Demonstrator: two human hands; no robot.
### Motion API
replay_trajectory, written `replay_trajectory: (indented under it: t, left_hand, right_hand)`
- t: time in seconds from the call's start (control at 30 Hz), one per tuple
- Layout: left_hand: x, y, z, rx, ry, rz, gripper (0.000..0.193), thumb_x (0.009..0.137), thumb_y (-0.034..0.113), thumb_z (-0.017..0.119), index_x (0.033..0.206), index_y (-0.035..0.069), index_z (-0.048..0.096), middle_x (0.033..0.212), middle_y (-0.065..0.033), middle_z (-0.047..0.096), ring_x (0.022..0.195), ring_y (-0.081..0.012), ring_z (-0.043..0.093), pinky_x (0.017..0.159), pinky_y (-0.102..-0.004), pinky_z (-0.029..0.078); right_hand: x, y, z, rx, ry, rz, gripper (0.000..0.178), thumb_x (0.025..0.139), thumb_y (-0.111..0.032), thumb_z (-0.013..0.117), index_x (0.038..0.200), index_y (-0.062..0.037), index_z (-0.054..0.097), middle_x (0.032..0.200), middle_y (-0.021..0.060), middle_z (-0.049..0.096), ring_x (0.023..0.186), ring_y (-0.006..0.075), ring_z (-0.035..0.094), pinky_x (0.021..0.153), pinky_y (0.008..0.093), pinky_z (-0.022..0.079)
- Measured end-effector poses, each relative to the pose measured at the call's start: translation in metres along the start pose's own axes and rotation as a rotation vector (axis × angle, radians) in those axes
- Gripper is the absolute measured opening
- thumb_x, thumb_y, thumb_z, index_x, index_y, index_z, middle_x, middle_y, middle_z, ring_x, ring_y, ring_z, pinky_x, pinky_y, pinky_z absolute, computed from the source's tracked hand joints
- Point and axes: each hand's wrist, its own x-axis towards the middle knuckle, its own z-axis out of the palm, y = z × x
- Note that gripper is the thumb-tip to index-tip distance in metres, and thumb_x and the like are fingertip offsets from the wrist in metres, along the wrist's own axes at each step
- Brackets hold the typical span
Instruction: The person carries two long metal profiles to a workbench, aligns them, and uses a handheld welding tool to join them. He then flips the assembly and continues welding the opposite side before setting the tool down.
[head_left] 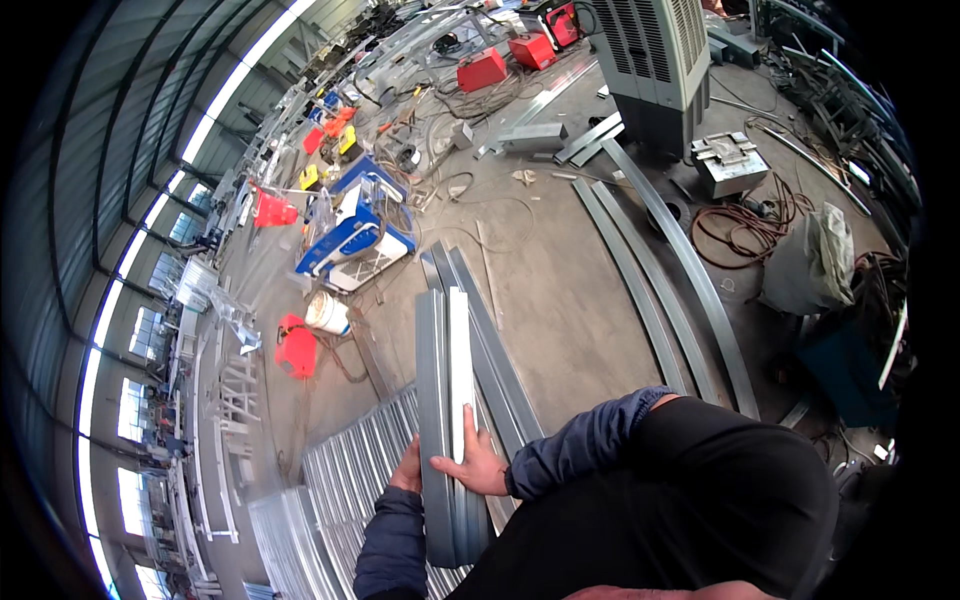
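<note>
The person holds a long grey galvanised steel channel section [447, 400] lengthways in front of the body, its far end reaching out over the concrete workshop floor [560, 290]. The left hand [408, 468] presses against the channel's left flank, fingers hidden behind the metal, so I cannot tell how far that grip is closed. The right hand [478, 462] lies on the channel's right side, with the fingers wrapped over its upper edge, clamped on the steel.

Below and to the left of the hands lies a flat row of matching grey ribbed steel sections [340, 490], laid side by side; several more loose grey channels [500, 350] lie just beside the held one. Judging by this, a good part of the row is already laid down, while the held piece is not yet set in place and the loose ones remain to be handled. Three long curved steel rails [660, 270] lie well apart on the right.
</note>
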Motion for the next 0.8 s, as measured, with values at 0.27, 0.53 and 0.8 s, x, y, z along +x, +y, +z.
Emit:
replay_trajectory:
  t: [0.27,0.53,0.8]
  left_hand:
    - [0.206,0.164,-0.137,-0.024,0.007,0.101,0.091,0.098,0.076,0.068,0.155,0.006,0.059,0.144,-0.0093,0.070,0.126,-0.0240,0.069,0.107,-0.0431,0.059]
    - [0.420,0.376,-0.175,0.112,-0.042,0.017,0.097,0.098,0.081,0.063,0.158,0.006,0.056,0.144,-0.0116,0.070,0.128,-0.0253,0.068,0.108,-0.0428,0.057]
    - [0.617,0.593,-0.150,0.059,-0.152,-0.082,0.111,0.092,0.085,0.067,0.167,0.007,0.043,0.158,-0.0173,0.059,0.138,-0.0339,0.064,0.116,-0.0506,0.056]
  right_hand:
    - [0.279,-0.036,-0.024,-0.005,0.037,0.063,0.141,0.097,-0.065,0.076,0.170,0.0003,-0.025,0.159,0.0528,0.026,0.150,0.0611,0.038,0.129,0.0568,0.031]
    - [0.531,-0.089,-0.103,-0.021,0.264,0.002,0.143,0.094,-0.068,0.079,0.173,-0.0075,-0.023,0.156,0.0517,0.027,0.140,0.0643,0.050,0.121,0.0551,0.044]
    - [0.779,-0.161,-0.248,-0.011,0.207,0.005,0.141,0.097,-0.063,0.077,0.170,-0.0024,-0.027,0.158,0.0496,0.025,0.146,0.0603,0.044,0.125,0.0524,0.039]
